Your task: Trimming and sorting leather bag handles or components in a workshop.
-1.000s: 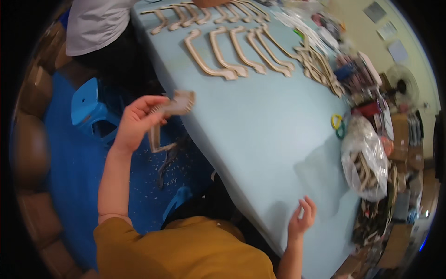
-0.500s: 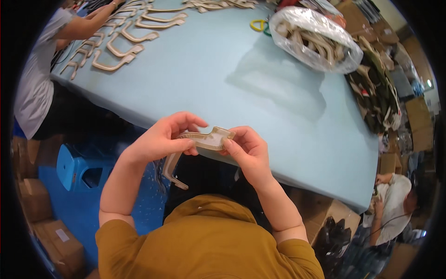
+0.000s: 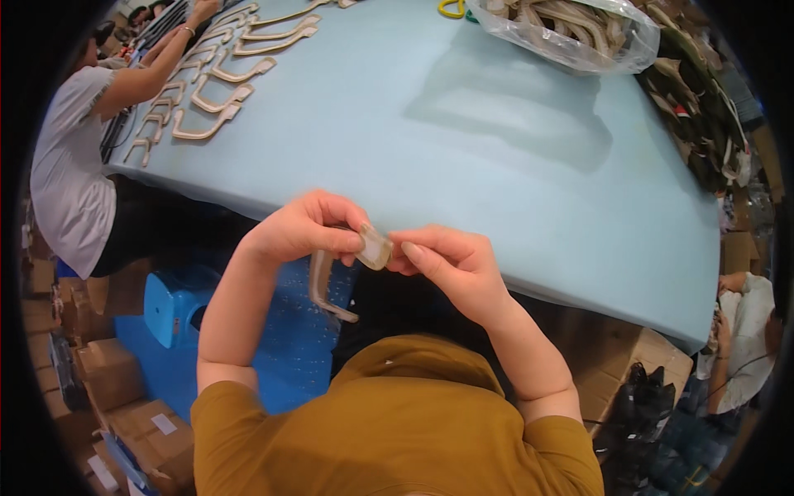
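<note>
A beige U-shaped strip [image 3: 321, 285], like a bag handle with flat widened ends, hangs in front of me just off the table's near edge. Between thumb and fingers my left hand [image 3: 304, 225] grips it close to its pale, widened end. The strip's other leg dangles below that hand. My right hand [image 3: 459, 263] is pinched together right beside the widened end. Whether its fingertips hold the strip's edge or something thin, such as a thread, I cannot make out.
Rows of similar beige strips [image 3: 207, 131] lie on the light blue table [image 3: 356, 124] at the far left. A clear plastic bag [image 3: 637, 58] full of strips stands far right, beside dark green fabric [image 3: 695, 116]. Yellow-handled scissors [image 3: 451, 8], a blue stool [image 3: 169, 310] and a co-worker [image 3: 74, 165] also show.
My right hand has moved off the flat face of the strip's end to a pinch at its edge. The left hand has slid toward that end, which has turned. The view has shifted.
</note>
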Tool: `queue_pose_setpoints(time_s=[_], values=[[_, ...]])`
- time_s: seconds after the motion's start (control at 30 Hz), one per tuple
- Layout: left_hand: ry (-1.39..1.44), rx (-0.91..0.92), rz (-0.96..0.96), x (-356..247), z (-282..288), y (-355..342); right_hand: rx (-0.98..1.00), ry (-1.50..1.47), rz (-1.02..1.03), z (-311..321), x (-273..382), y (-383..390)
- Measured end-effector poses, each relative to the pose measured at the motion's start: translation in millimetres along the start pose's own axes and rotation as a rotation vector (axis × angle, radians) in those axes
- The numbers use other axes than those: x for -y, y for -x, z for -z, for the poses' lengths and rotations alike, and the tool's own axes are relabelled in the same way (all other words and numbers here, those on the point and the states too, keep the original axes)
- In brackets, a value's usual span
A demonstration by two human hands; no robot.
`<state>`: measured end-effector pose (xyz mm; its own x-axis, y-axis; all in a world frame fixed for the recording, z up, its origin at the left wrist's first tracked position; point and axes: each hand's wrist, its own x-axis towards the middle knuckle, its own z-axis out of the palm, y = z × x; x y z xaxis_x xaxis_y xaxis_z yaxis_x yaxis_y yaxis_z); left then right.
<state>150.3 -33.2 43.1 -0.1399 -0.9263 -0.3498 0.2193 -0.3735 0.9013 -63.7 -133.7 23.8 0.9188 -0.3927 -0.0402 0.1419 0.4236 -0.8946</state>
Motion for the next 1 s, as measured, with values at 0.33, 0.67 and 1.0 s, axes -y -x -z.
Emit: queue_pose_setpoints(time_s=[0.33, 0.67, 1.0], values=[[-0.367, 0.011, -0.392, -0.6, 7.2, 36.7, 0.045, 0.616, 0.519, -27.0, -13.7, -9.8], [-0.069, -0.380, -0.057, -5.2, -0.7, 54.2, -0.102, 0.314, 0.219, -26.3, -25.7, -20.8], [0.100, -0.243, -0.068, 12.2, 20.9, 45.4, 0.049, 0.115, 0.054, -32.6, -20.0, -34.6]])
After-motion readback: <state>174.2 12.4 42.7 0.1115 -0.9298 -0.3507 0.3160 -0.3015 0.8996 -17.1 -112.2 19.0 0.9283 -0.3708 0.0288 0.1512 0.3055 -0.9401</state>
